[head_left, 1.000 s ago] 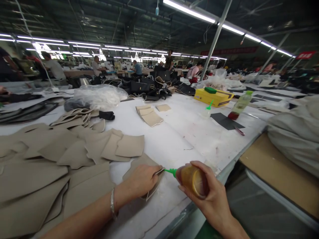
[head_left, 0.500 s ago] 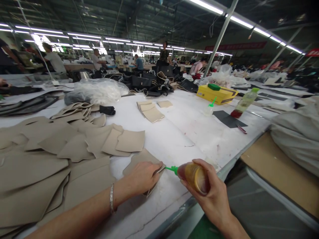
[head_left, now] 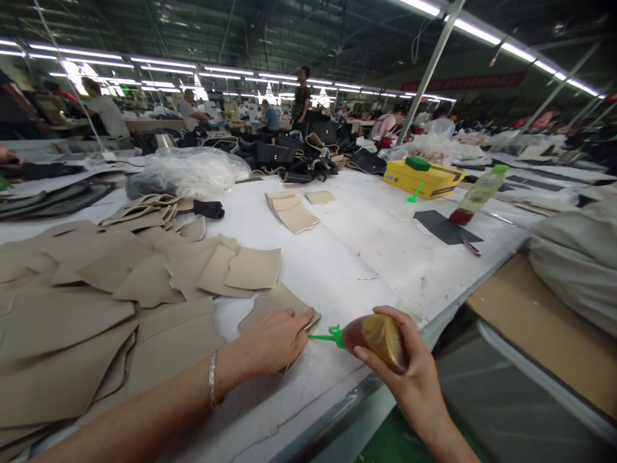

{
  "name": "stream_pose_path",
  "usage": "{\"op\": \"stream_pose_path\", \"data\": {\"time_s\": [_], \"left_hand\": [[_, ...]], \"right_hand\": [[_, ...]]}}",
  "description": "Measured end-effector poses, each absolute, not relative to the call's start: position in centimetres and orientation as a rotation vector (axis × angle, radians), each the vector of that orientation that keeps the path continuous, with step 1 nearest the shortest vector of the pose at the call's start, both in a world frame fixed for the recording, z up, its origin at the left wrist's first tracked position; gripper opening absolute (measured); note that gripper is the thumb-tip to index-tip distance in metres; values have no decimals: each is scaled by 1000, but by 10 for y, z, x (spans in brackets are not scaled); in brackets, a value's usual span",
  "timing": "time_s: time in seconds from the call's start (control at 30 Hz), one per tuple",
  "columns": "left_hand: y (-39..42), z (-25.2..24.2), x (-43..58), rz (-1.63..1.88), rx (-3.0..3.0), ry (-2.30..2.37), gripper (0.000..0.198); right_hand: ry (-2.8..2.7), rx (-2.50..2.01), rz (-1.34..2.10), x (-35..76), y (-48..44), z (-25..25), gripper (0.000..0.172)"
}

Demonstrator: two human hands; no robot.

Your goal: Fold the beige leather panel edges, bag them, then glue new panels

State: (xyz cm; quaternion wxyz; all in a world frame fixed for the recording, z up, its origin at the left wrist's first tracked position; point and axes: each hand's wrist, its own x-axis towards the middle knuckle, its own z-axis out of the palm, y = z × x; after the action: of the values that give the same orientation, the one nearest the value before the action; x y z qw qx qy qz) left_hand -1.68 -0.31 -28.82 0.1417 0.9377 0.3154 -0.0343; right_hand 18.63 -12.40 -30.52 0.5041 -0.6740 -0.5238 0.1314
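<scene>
My left hand [head_left: 277, 339] holds the corner of a beige piece [head_left: 274, 301] near the table's front edge, its fingers closed on the edge. In my right hand [head_left: 409, 360] is a squeeze bottle [head_left: 373, 337] of amber liquid, tilted on its side. The bottle's green nozzle [head_left: 332, 335] points left, and its tip is at the edge of the beige piece beside my left fingertips. Overlapping beige pieces [head_left: 120, 270] cover the table to the left. Smaller beige pieces [head_left: 294, 213] lie farther back.
Toward the back right stand a yellow box [head_left: 421, 179], a small bottle with a green nozzle [head_left: 407, 207] and a tilted green-capped bottle [head_left: 479, 193]. A clear plastic bag [head_left: 193, 170] and black bags [head_left: 279, 151] lie at the back. A cardboard sheet [head_left: 549, 328] is at right.
The nozzle tip has moved slightly left and down along the piece's edge, and my right hand has turned the bottle a little. My left hand still holds the piece. A person in the background has moved left.
</scene>
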Motion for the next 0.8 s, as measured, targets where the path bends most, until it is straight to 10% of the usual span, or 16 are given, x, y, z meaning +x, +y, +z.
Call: {"op": "stream_pose_path", "data": {"time_s": [0.8], "left_hand": [[-6, -286, -20, -140, 2670, 937, 49]], "right_hand": [[-1125, -1550, 580, 171, -139, -313, 52]]}}
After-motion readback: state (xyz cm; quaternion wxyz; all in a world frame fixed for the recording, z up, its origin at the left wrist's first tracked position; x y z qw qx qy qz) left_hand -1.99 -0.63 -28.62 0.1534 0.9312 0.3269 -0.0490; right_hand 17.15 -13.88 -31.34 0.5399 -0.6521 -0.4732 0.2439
